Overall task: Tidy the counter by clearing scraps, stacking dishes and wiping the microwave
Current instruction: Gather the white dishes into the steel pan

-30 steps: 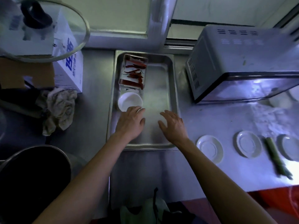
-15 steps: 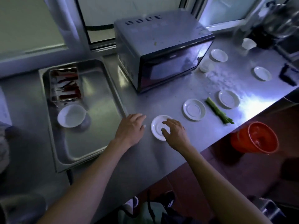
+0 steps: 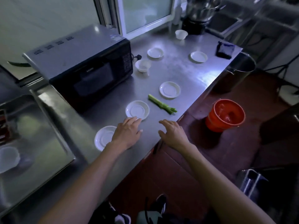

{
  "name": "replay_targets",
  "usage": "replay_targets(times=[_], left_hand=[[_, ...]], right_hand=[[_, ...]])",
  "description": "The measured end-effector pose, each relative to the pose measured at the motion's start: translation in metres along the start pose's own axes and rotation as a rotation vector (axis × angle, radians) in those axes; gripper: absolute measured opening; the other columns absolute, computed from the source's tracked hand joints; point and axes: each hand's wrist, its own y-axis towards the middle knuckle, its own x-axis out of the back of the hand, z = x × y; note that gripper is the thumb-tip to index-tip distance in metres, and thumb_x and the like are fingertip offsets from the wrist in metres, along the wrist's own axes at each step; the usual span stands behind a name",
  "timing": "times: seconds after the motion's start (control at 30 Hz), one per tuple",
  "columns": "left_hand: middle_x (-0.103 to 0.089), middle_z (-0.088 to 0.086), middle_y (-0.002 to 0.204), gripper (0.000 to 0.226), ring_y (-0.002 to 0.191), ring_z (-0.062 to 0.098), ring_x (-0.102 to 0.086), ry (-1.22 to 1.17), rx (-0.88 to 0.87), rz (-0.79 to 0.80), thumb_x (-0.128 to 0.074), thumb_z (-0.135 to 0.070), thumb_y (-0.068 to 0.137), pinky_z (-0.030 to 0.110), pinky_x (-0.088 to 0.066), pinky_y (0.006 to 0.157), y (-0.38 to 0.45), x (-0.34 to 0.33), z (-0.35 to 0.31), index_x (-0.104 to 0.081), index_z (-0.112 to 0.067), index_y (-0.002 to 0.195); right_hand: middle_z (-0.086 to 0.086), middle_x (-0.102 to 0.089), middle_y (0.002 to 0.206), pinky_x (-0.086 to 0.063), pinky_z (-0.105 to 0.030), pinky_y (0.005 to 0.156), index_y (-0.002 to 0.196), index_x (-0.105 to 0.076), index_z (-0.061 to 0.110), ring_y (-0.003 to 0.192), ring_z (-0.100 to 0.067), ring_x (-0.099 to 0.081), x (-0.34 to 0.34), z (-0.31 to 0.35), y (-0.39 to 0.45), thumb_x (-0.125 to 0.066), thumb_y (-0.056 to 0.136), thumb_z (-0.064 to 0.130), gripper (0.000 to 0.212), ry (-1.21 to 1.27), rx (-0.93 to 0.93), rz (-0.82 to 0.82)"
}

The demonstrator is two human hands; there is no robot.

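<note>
On the steel counter (image 3: 174, 71) lie several white saucers: one (image 3: 102, 137) partly under my left hand, one (image 3: 137, 110) just beyond its fingertips, one (image 3: 169, 90) further right, two more (image 3: 155, 52) (image 3: 198, 56) at the back. A green vegetable stalk (image 3: 161, 104) lies between two saucers. A small white cup (image 3: 143, 65) stands beside the black microwave (image 3: 90, 68). My left hand (image 3: 127, 132) hovers flat with relaxed fingers, holding nothing. My right hand (image 3: 173, 133) is spread at the counter's front edge, also holding nothing.
An orange bucket (image 3: 225, 115) stands on the floor right of the counter. A steel pot (image 3: 239, 65) sits at the counter's corner. A metal tray (image 3: 37, 126) with a white bowl (image 3: 8, 159) is at the left. Another cup (image 3: 181, 34) and a dark object (image 3: 224, 49) stand far back.
The view has swung right, away from the tray. Both hands moved right along the counter; my right hand left the nearest saucer, and my left hand now covers its edge.
</note>
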Motion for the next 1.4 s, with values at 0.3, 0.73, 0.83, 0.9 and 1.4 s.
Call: replay_targets(times=[0.3,0.73,0.83,0.9,1.4], left_hand=[[-0.034,-0.002,0.158,0.059,0.142,0.02,-0.029,0.032,-0.1,0.032,-0.049,-0.042,0.098,0.043,-0.035,0.108,0.063,-0.01,-0.096,-0.034,-0.025,0.152],[-0.035,0.0,0.157,0.057,0.144,0.021,-0.029,-0.085,-0.084,0.041,-0.05,-0.04,0.097,0.044,-0.034,0.112,0.184,-0.032,-0.115,-0.037,-0.023,0.15],[-0.036,0.0,0.156,0.056,0.142,0.021,-0.031,-0.127,-0.046,0.022,-0.05,-0.039,0.097,0.044,-0.034,0.111,0.223,-0.031,-0.109,-0.038,-0.023,0.149],[-0.038,-0.001,0.155,0.054,0.14,0.022,-0.032,-0.137,-0.025,0.012,-0.05,-0.039,0.096,0.045,-0.036,0.109,0.248,-0.026,-0.105,-0.041,-0.023,0.147],[-0.038,0.0,0.155,0.058,0.14,0.023,-0.032,-0.134,0.143,-0.016,-0.053,-0.04,0.095,0.045,-0.035,0.11,0.374,-0.003,-0.045,-0.039,-0.022,0.149]], right_hand=[[0.009,-0.05,0.144,-0.042,-0.044,0.101,0.142,-0.047,0.028,0.136,-0.022,-0.041,0.058,-0.085,-0.007,-0.055,0.093,0.038,0.051,-0.001,-0.105,-0.051],[0.006,-0.049,0.146,-0.04,-0.046,0.106,0.144,-0.046,0.026,0.137,-0.023,-0.04,0.087,-0.144,0.088,-0.055,0.095,0.035,0.051,-0.047,-0.106,-0.017],[0.005,-0.048,0.149,-0.039,-0.046,0.108,0.146,-0.045,0.025,0.137,-0.023,-0.04,0.097,-0.15,0.134,-0.054,0.097,0.035,0.051,-0.083,-0.066,0.017],[0.004,-0.046,0.15,-0.039,-0.046,0.108,0.147,-0.043,0.026,0.138,-0.023,-0.039,0.106,-0.15,0.162,-0.053,0.098,0.037,0.052,-0.113,-0.046,0.042],[0.005,-0.042,0.154,-0.032,-0.042,0.109,0.149,-0.04,0.027,0.142,-0.023,-0.034,0.129,-0.152,0.332,-0.052,0.1,0.039,0.052,-0.127,0.107,0.125]])
